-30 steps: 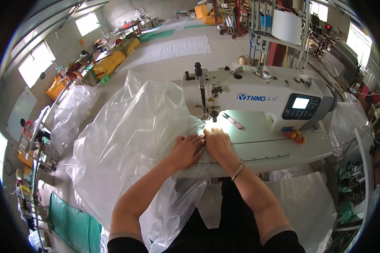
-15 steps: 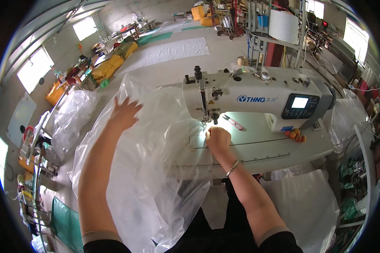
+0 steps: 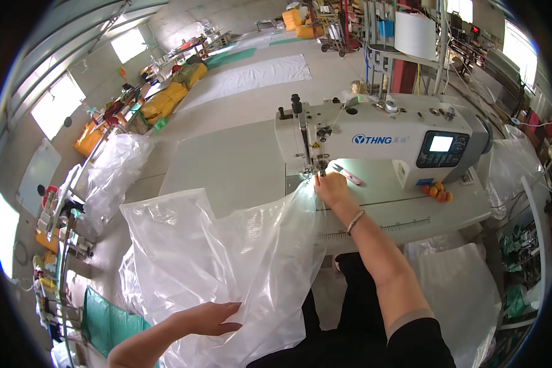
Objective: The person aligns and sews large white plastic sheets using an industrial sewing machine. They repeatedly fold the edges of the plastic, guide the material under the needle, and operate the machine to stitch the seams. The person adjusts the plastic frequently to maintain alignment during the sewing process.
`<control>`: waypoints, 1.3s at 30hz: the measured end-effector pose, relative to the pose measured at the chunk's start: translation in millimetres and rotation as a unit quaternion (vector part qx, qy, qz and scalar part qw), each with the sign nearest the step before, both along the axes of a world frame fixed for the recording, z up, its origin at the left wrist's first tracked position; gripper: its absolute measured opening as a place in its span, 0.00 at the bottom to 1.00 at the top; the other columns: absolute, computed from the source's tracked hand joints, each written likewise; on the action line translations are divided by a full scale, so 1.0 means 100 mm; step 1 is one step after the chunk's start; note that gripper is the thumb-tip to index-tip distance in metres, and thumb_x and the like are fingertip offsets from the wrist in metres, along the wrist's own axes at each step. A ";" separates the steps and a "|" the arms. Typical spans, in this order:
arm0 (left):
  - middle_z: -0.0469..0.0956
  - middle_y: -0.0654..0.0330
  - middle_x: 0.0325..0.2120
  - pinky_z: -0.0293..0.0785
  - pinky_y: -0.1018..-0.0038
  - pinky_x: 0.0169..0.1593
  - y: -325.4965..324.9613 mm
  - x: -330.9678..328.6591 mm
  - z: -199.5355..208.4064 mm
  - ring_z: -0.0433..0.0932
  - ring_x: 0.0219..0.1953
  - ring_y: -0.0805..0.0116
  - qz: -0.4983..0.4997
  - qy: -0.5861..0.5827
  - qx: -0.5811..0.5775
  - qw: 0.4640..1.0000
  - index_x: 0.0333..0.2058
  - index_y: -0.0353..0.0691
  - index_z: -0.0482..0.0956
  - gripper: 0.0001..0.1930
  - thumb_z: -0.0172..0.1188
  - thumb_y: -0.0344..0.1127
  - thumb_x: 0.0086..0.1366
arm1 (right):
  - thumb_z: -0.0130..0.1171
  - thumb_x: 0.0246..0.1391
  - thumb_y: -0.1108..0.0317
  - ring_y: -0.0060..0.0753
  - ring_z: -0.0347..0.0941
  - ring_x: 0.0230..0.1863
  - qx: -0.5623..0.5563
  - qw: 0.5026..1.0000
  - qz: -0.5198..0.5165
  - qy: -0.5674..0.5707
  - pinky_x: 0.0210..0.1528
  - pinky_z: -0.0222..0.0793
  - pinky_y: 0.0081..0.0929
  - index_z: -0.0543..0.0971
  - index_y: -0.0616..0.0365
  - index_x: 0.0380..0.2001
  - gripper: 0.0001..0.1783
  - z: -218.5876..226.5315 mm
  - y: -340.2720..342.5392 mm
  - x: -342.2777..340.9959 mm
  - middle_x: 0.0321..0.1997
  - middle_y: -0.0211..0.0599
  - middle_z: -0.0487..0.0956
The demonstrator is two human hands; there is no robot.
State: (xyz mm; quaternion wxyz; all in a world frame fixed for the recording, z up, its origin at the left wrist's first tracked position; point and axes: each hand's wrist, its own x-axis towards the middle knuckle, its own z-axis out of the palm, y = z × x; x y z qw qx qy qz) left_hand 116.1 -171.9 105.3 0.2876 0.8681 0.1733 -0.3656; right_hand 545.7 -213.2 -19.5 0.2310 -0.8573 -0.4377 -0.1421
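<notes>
A large sheet of clear plastic film (image 3: 251, 245) hangs over the front edge of the sewing machine table (image 3: 221, 161), and one corner runs up to the needle. At the needle of the white sewing machine (image 3: 374, 132), my right hand (image 3: 332, 189) is closed in a pinch on the film's gathered edge; the fingertips are partly hidden. My left hand (image 3: 211, 319) lies low on the film near my lap, thumb and fingers apart. Thread snips with pale pink handles (image 3: 348, 174) rest on the machine bed, just beyond my right hand.
Small orange fruits (image 3: 437, 192) sit by the machine's right base. A large white thread cone (image 3: 415, 35) stands on a rack behind. More plastic film (image 3: 118, 175) is heaped at the left, and a white sheet (image 3: 457, 294) hangs at the lower right. A green sheet (image 3: 107, 316) lies lower left.
The film has slid off the table's left part toward me, baring the tabletop. My left hand has come down from the far left to near my lap. My right hand stays by the needle.
</notes>
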 end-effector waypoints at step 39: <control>0.66 0.43 0.58 0.58 0.60 0.64 -0.01 -1.09 -1.93 0.65 0.60 0.51 0.412 -0.443 0.556 0.569 0.58 0.32 0.66 0.22 0.49 0.32 0.67 | 0.63 0.54 0.56 0.42 0.67 0.59 0.054 0.793 0.475 0.377 0.60 0.62 0.35 0.63 0.59 0.63 0.37 0.17 -0.46 -2.57 0.58 0.45 0.72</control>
